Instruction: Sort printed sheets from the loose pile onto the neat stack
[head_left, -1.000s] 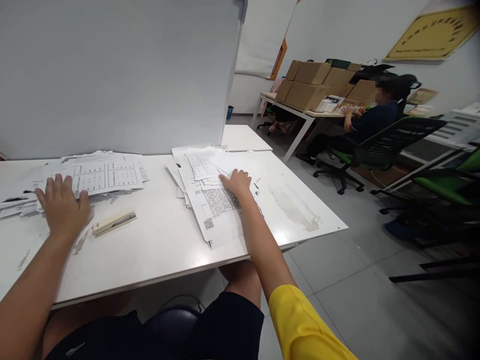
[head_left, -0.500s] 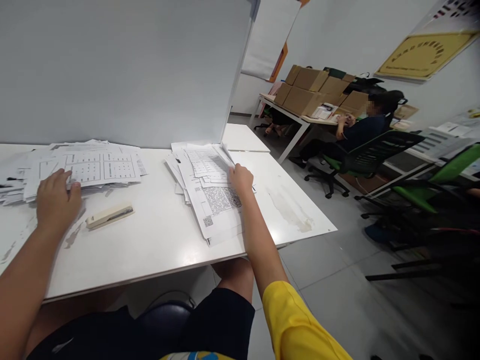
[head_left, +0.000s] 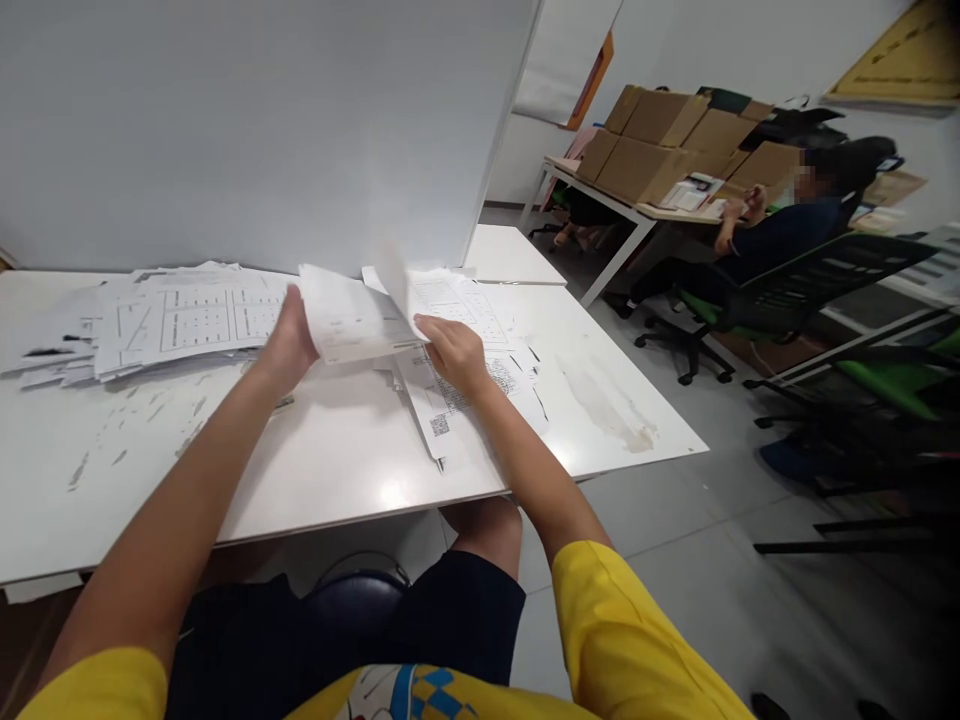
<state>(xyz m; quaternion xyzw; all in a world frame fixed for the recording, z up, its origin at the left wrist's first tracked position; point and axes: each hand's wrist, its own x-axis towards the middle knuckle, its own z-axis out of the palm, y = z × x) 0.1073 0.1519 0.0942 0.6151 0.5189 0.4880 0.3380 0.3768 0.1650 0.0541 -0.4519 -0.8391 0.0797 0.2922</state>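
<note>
- The left hand (head_left: 289, 340) and the right hand (head_left: 450, 352) hold 1 lifted sheet bundle (head_left: 352, 320) between them, above the desk (head_left: 315, 470).
- Left fingers: closed on the bundle's left edge; they sit behind the paper, so the exact grip cannot be told.
- Right fingers (head_left: 427, 325): together, clamped on the bundle's right lower edge.
- The bundle spans the gap between the 2 hands, its long axis running left to right, its top edge blurred and tilted away from the person.
- Just beyond and below the right fingers lies the right paper pile (head_left: 465, 310), loose and fanned, with 1 printed sheet (head_left: 439, 425) reaching toward the near desk edge.
- To the left of the left fingers, near but apart, lies the left paper stack (head_left: 172, 320).
- Both hands are equally near the bundle; bare desk lies below it, toward the person.
- A white partition (head_left: 262, 130) closes the far side beyond the fingers.
- Well to the right, another person (head_left: 787, 220) sits at a separate table.
</note>
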